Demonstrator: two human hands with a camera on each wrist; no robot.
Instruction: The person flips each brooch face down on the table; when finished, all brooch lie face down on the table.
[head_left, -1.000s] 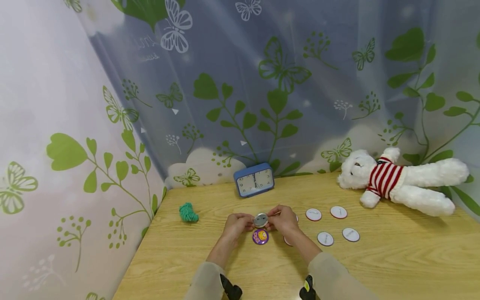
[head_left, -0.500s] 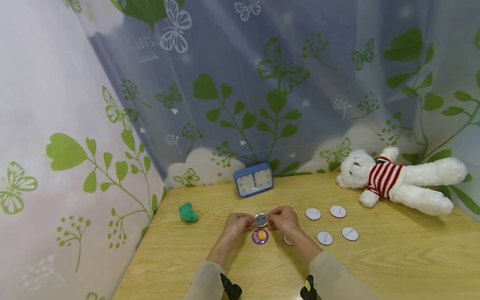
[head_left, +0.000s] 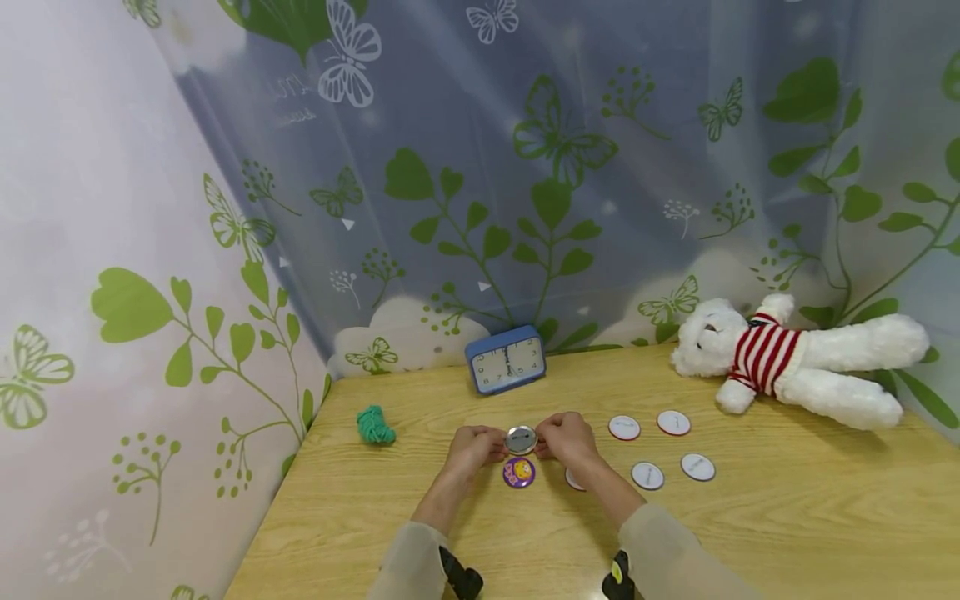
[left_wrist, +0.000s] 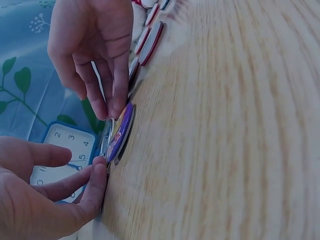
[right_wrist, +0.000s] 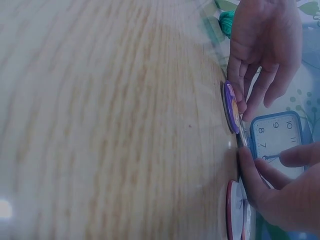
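Between my two hands is a round pin badge (head_left: 521, 439), its silver back and pin facing up, lying at or very near the table. My left hand (head_left: 474, 450) holds its left edge with the fingertips, and my right hand (head_left: 567, 439) holds its right edge. Just in front lies a purple badge (head_left: 519, 472) with a yellow cartoon figure, face up. In the left wrist view the purple badge (left_wrist: 121, 132) partly covers the silver one. By my right wrist a white-backed badge (head_left: 574, 479) is partly hidden.
Several white-backed badges (head_left: 648, 476) lie face down to the right. A blue clock (head_left: 507, 361) stands at the back, with green yarn (head_left: 374, 425) to the left. At the back right lies a white teddy bear (head_left: 795, 358) in a striped shirt. The wooden table (head_left: 360, 533) meets a printed curtain.
The silver-backed badge has levelled slightly between my hands. My right hand has shifted a little, covering a white badge edge seen earlier. My left hand stays nearly still.
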